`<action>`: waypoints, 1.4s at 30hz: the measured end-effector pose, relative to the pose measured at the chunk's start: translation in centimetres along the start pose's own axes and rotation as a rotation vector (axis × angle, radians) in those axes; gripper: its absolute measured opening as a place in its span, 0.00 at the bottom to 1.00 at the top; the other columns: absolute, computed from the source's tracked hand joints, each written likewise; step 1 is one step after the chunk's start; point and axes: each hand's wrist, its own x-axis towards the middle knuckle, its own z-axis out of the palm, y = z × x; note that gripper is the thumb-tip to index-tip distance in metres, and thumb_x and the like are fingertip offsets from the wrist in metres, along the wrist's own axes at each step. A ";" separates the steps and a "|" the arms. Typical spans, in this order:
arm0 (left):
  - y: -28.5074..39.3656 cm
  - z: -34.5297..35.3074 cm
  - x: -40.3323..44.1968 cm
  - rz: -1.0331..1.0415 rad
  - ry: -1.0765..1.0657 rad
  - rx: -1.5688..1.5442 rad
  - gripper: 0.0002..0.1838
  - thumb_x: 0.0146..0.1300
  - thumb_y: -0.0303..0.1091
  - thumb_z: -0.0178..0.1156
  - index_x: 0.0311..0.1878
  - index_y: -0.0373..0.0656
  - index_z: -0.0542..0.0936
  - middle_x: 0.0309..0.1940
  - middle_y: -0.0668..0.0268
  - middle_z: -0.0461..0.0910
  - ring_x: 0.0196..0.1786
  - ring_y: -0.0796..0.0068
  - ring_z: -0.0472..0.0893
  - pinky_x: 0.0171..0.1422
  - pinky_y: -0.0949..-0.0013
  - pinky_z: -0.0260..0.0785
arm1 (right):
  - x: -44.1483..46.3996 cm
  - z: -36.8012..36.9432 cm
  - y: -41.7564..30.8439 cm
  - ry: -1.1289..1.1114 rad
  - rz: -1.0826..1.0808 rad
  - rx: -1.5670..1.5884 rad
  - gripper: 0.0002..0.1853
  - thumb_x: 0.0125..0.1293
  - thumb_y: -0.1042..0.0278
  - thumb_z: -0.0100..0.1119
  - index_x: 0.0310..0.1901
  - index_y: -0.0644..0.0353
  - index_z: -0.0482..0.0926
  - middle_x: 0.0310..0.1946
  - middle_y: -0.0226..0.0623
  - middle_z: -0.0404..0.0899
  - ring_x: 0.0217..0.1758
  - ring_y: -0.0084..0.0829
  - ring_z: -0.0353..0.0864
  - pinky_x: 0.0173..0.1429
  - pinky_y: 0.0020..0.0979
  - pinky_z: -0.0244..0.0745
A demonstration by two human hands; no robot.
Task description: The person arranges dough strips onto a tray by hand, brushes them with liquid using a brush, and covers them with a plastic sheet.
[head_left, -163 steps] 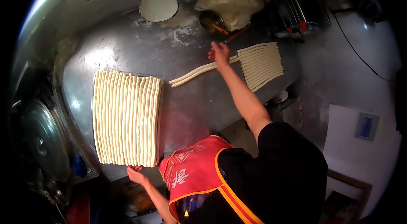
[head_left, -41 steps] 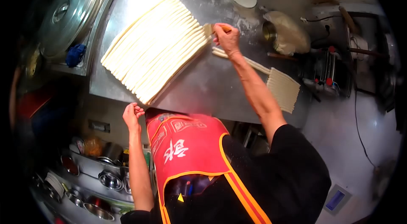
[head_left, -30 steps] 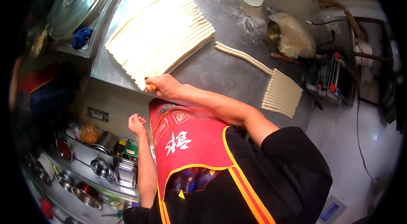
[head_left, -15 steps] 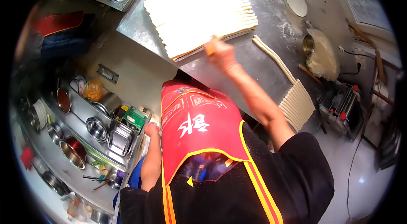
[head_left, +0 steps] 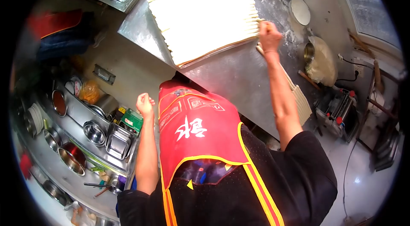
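My right hand [head_left: 270, 37] is at the right side of a wide sheet of pale dough strips [head_left: 209, 16]. Its fingers are closed on the end of one dough strip [head_left: 259, 20]. The strips lie side by side on a thin board [head_left: 213, 53], whose front edge shows brown; glare washes out most of their surface. Under and beside my right forearm, a loose strand [head_left: 287, 74] runs down to a smaller batch of strips [head_left: 303, 105]. My left hand [head_left: 145, 104] is raised left of the red apron [head_left: 196, 119], fingers curled, with nothing visible in it.
The steel table [head_left: 226, 76] is dusted with flour at right. Near the wall are a white round dish [head_left: 300, 11], a metal bowl [head_left: 309, 53] and a plastic-covered bundle [head_left: 323, 61]. Shelves at left hold steel bowls [head_left: 94, 133] and trays [head_left: 118, 140]. Another person's red apron [head_left: 62, 23] shows upper left.
My right hand has moved right, from the front edge of the board to its right corner. My left hand has risen from beside the shelf. The view has shifted slightly.
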 end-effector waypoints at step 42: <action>0.0 -2.8 5.4 -0.307 0.049 0.260 0.07 0.67 0.27 0.57 0.45 0.37 0.75 0.21 0.65 0.71 0.17 0.77 0.72 0.17 0.72 0.67 | -9.3 11.9 -20.0 -0.704 -0.109 0.785 0.08 0.58 0.80 0.60 0.40 0.61 0.80 0.33 0.41 0.81 0.36 0.35 0.82 0.41 0.37 0.76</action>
